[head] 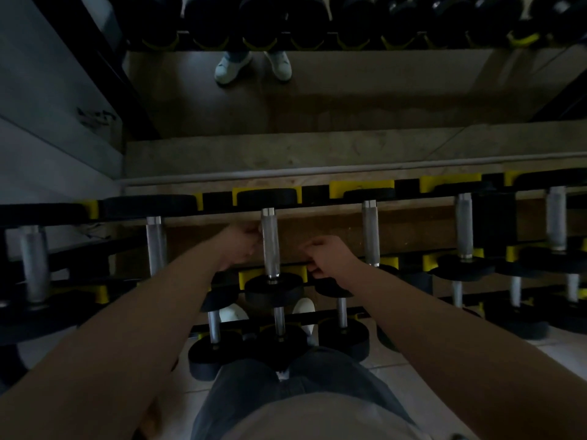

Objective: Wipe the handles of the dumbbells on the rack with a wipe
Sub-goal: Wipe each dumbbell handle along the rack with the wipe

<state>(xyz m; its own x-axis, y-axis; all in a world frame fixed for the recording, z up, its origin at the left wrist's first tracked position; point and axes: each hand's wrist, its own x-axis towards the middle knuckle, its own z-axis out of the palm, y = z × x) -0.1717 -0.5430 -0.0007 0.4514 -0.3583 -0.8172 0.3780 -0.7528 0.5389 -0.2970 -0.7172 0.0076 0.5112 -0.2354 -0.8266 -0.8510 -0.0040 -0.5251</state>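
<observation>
The dumbbell rack (222, 198) is black with yellow cradles and runs across the view. Its top-row dumbbells show steel handles between black heads. My left hand (243, 244) is at the left side of the middle dumbbell's handle (270, 249), fingers curled against it. My right hand (328, 257) is to the right of that handle and apart from it. Its fingers are curled down at the front rail (286, 265). No wipe shows in either hand; the scene is dark and both palms are hidden.
More handles stand on either side: one to the left (156, 246) and one to the right (371, 231). Smaller dumbbells (278, 322) fill the lower tier near my legs. A mirror (349, 100) behind the rack reflects white shoes and another row of dumbbells.
</observation>
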